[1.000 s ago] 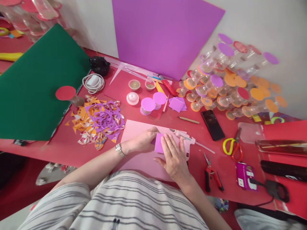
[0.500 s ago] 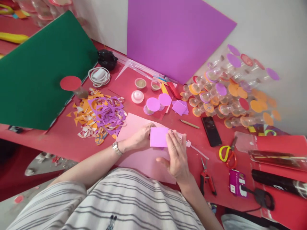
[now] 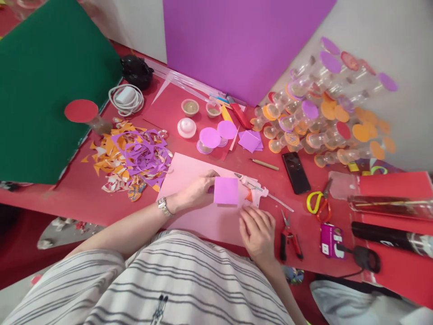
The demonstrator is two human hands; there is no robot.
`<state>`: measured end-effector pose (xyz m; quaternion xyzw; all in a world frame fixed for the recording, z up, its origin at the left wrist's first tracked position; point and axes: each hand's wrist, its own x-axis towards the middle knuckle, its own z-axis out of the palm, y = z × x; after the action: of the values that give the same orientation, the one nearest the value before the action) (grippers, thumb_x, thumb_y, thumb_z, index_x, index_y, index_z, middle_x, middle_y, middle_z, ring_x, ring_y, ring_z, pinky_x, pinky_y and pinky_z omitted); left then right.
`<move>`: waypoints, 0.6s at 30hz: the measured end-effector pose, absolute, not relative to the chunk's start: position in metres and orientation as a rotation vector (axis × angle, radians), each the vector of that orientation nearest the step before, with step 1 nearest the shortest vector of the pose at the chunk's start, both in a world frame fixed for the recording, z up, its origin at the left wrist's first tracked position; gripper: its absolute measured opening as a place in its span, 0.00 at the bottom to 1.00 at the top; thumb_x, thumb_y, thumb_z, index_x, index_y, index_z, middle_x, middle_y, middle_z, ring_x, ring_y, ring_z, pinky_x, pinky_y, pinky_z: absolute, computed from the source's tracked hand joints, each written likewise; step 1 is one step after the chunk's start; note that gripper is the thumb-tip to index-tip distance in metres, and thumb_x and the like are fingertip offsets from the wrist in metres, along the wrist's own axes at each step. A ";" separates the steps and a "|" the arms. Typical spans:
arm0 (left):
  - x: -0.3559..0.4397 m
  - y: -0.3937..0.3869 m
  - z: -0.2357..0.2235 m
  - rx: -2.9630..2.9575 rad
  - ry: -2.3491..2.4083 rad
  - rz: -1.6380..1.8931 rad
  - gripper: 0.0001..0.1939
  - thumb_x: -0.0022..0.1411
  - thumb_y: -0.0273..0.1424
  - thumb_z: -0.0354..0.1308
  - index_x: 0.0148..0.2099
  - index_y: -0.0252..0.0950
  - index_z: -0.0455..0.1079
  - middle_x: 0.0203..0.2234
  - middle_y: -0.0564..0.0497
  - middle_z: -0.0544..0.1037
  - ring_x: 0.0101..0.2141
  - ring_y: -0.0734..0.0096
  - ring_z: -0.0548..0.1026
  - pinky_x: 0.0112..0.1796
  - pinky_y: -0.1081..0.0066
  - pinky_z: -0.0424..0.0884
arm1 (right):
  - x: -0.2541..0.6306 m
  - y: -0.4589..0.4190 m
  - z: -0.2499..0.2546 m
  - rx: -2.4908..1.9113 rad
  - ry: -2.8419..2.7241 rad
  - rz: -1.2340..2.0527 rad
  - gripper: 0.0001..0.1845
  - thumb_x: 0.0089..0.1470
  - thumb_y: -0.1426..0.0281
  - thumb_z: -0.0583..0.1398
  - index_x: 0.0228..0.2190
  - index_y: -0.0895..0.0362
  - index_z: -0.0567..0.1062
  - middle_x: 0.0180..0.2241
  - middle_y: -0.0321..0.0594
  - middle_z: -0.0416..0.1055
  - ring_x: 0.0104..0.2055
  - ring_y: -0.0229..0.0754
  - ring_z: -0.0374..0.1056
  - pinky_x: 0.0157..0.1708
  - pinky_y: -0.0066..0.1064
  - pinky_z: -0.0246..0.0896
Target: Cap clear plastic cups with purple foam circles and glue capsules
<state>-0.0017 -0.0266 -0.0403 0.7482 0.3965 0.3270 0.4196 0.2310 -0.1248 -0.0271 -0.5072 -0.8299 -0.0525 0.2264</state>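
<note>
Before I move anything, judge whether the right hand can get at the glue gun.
Probably yes: the empty right hand looks close to the white glue gun, with nothing visible standing between them.

We see a pale grey wall (image 3: pixel 399 54) behind a red table (image 3: pixel 86 205), whose smooth top runs across nearly the whole view. A large purple panel (image 3: pixel 243 40) stands against the wall, and a dark green panel (image 3: pixel 50 99) rises at our left. At lower left, below the table's edge, we make out a light grey floor (image 3: pixel 15 293). Soft, fairly even light lies over the wall and tabletop, leaving the lower left corner under the table dim.
</note>
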 end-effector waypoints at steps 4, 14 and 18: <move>-0.005 -0.023 -0.040 1.793 1.022 0.816 0.08 0.58 0.23 0.62 0.40 0.34 0.77 0.38 0.45 0.80 0.38 0.66 0.80 0.41 0.70 0.76 | 0.217 -0.128 -0.040 -1.444 -2.341 -0.107 0.12 0.66 0.73 0.57 0.47 0.58 0.78 0.46 0.46 0.82 0.47 0.45 0.77 0.59 0.42 0.52; -0.026 -0.013 -0.040 0.797 0.892 0.980 0.23 0.48 0.40 0.75 0.43 0.35 0.77 0.36 0.47 0.83 0.35 0.66 0.80 0.39 0.64 0.77 | 0.212 -0.125 -0.039 -1.452 -2.321 -0.091 0.12 0.66 0.77 0.56 0.45 0.60 0.79 0.44 0.46 0.83 0.45 0.43 0.78 0.62 0.42 0.49; -0.039 -0.005 -0.029 0.673 0.875 1.060 0.24 0.40 0.38 0.79 0.39 0.36 0.78 0.30 0.54 0.81 0.28 0.75 0.75 0.31 0.73 0.73 | 0.212 -0.125 -0.040 -1.452 -2.321 -0.108 0.12 0.66 0.76 0.56 0.46 0.60 0.79 0.44 0.46 0.83 0.45 0.43 0.78 0.63 0.42 0.48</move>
<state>-0.0390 -0.0050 -0.0286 0.3046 0.3961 0.4800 0.7211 0.2116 -0.1254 -0.0401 -0.5193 -0.8301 -0.0385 0.1993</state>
